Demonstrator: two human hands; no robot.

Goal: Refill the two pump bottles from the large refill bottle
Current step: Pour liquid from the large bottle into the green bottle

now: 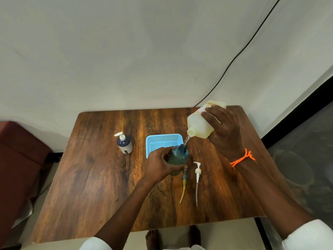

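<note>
My right hand [223, 130] grips the large pale refill bottle [198, 125], tipped neck-down to the left. A thin stream runs from its mouth into the open neck of a dark green pump bottle [178, 156]. My left hand [160, 165] wraps that green bottle and holds it upright on the wooden table [90, 177]. A second pump bottle [124, 143], dark blue with a white pump fitted, stands apart at the left. Two loose pumps lie flat in front of the green bottle: a dark one with a yellow tube [183, 184] and a white one [197, 179].
A light blue mesh tray [162, 141] sits just behind the green bottle. A black cable [234, 58] runs down the wall to the table's back right corner. A dark red seat [16, 159] stands left of the table. Bare feet show below the front edge.
</note>
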